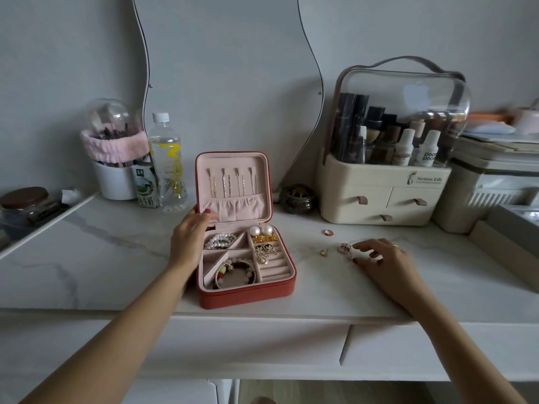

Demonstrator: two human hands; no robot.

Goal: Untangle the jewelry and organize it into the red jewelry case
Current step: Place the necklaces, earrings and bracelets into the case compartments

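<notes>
Red jewelry case [246, 295] sits open near the front edge of the marble tabletop [87, 258], bracelets and earrings in its tray, chains hung in the lid; left hand [189, 231] grips the lid's left edge, thumb curled inside. Right hand [382, 259], well right of the case, fingers curled over a small tangle of jewelry [344, 247] on the table, small gold piece [323, 252] and red ring [328, 232] loose nearby. At the back: cream cosmetic organizer [385, 196] printed "Serious Life", a bottle inside reading "poon poon", plus water bottle [166, 164] and milk carton [147, 185] with Chinese text.
</notes>
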